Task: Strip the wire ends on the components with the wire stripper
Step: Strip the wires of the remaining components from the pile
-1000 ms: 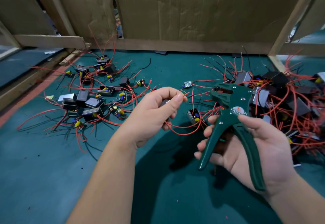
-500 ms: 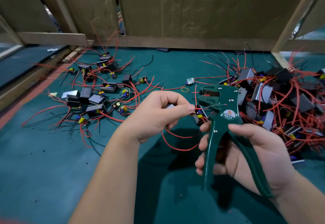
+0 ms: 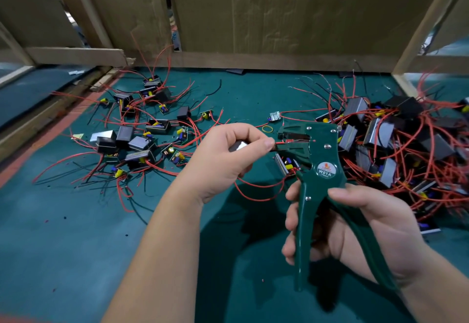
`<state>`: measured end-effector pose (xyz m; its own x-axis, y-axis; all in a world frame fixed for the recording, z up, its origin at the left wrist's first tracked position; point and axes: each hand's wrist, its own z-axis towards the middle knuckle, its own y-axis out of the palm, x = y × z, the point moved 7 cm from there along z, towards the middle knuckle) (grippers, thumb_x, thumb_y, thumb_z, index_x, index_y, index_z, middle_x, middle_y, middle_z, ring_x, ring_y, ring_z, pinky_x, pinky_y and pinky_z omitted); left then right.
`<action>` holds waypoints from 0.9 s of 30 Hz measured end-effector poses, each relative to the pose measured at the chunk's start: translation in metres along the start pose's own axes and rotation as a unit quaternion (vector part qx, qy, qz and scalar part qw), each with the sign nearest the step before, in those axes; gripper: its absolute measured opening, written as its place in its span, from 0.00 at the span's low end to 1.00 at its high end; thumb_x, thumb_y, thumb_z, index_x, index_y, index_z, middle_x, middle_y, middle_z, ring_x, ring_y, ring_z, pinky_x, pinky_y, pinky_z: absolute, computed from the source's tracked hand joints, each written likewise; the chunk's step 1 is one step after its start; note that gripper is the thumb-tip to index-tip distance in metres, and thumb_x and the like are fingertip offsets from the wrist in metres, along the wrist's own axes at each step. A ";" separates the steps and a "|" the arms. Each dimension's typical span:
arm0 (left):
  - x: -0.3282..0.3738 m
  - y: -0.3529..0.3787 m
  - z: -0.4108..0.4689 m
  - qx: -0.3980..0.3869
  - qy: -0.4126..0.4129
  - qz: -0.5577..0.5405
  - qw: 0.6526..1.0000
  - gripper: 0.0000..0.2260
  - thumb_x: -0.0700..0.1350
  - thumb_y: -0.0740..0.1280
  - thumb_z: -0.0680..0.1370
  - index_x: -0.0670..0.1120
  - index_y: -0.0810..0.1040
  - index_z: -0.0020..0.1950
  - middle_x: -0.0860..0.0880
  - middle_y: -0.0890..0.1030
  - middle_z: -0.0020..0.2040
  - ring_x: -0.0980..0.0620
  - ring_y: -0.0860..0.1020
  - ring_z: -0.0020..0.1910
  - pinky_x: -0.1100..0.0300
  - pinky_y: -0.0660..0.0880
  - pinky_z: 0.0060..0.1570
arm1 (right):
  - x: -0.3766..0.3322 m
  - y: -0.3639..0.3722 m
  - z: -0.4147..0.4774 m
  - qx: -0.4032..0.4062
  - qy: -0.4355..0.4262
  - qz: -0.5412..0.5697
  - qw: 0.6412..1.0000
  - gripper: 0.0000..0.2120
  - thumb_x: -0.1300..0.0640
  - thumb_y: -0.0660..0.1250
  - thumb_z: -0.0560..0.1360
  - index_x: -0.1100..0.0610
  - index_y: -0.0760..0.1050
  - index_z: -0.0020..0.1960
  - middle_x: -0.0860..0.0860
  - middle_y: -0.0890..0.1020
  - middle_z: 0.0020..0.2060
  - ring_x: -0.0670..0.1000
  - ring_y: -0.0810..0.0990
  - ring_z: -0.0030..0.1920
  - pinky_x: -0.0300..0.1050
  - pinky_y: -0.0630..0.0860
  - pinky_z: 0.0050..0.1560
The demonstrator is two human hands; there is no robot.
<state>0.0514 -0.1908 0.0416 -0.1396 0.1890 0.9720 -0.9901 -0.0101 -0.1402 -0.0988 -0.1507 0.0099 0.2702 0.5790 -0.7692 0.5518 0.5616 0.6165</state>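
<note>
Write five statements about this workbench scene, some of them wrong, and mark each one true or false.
1. The right hand grips the green wire stripper by its handles. True.
2. The left hand lies flat and empty on the mat. False: it is off the mat and pinches a red wire at the stripper's head.
3. Components lie on the mat in a left pile and a right pile. True.
4. Most of the components' wires are blue. False: most are red, a few black.
5. The stripper's handles are squeezed fully together. False: they stand apart.
</note>
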 end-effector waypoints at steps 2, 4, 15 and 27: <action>0.000 -0.001 0.000 0.007 -0.001 0.003 1.000 0.05 0.47 0.69 0.72 0.48 0.78 0.36 0.55 0.69 0.22 0.57 0.64 0.22 0.66 0.61 0.25 | 0.000 0.001 0.000 -0.006 0.002 -0.003 1.000 0.26 0.51 0.76 0.60 0.64 0.78 0.53 0.67 0.79 0.41 0.69 0.81 0.39 0.61 0.78 0.42; -0.001 -0.003 0.001 0.014 -0.005 0.011 1.000 0.07 0.45 0.70 0.74 0.48 0.78 0.36 0.56 0.68 0.23 0.56 0.63 0.22 0.64 0.60 0.25 | 0.000 0.000 0.000 -0.008 0.005 -0.017 1.000 0.26 0.50 0.76 0.60 0.63 0.79 0.53 0.66 0.79 0.40 0.68 0.81 0.39 0.61 0.78 0.42; -0.001 -0.004 0.001 0.025 -0.003 0.033 0.999 0.10 0.41 0.70 0.76 0.47 0.76 0.35 0.56 0.68 0.23 0.55 0.63 0.24 0.63 0.60 0.26 | 0.003 -0.004 0.001 0.031 0.008 -0.033 0.999 0.24 0.47 0.78 0.57 0.61 0.79 0.47 0.64 0.78 0.36 0.66 0.80 0.34 0.59 0.78 0.38; -0.020 0.003 0.005 0.040 -0.074 0.016 0.996 0.08 0.48 0.59 0.82 0.50 0.75 0.47 0.54 0.73 0.35 0.58 0.71 0.28 0.66 0.69 0.30 | 0.003 -0.013 0.008 0.137 -0.071 0.010 0.988 0.17 0.48 0.73 0.58 0.60 0.78 0.38 0.61 0.75 0.31 0.60 0.76 0.27 0.56 0.78 0.30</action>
<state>0.0511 -0.1994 0.0230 -0.1666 0.0412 0.9852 -0.9824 -0.0926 -0.1622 -0.0990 -0.1612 -0.0019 0.3797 0.4891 -0.7852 0.7328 0.3591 0.5780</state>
